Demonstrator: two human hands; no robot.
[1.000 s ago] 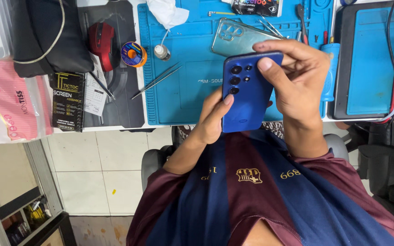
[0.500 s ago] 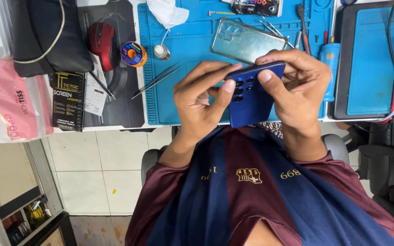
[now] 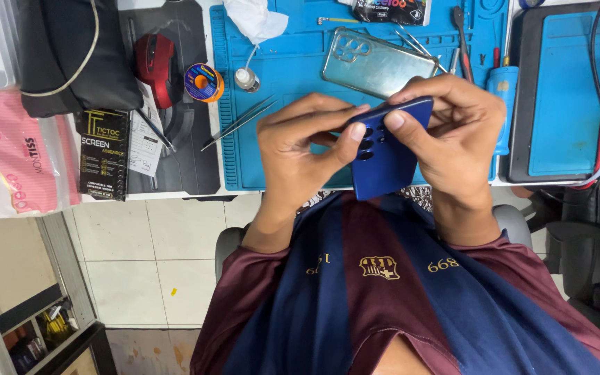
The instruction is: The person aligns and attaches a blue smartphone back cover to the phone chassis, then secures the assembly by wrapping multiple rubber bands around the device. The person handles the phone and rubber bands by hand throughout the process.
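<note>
Hands together at centre — left hand (image 3: 300, 149) and right hand (image 3: 453, 139) both grasping blue phone (image 3: 383, 163) — above near edge of blue mat (image 3: 279, 167).

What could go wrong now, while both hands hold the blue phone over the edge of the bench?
The blue phone is pinched only at its top by the left hand and right hand, with its lower end past the blue mat; a slip might drop it. Pushed forward, it could scrape the clear phone case.
</note>
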